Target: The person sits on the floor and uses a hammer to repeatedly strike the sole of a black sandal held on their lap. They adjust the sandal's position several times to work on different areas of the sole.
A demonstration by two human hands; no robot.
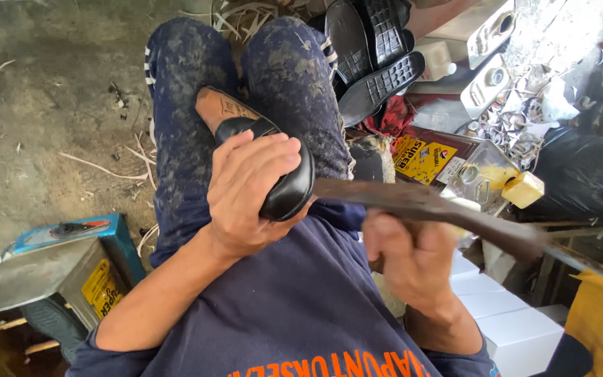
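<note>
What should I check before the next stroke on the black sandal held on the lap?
1. Left hand grips the black leather sandal firmly, fingers wrapped over its toe end: ok.
2. Sandal braced on the knees in the dark stained trousers: ok.
3. Right hand closed on the long rusty metal blade: ok, though blurred.
4. Blade tip meets the sandal's edge: ok, it appears to touch at the toe.
5. Left fingertips clear of the blade: cannot tell, the thumb side is hidden.
6. Open yellow glue tin upright beside the knee: ok.
</note>
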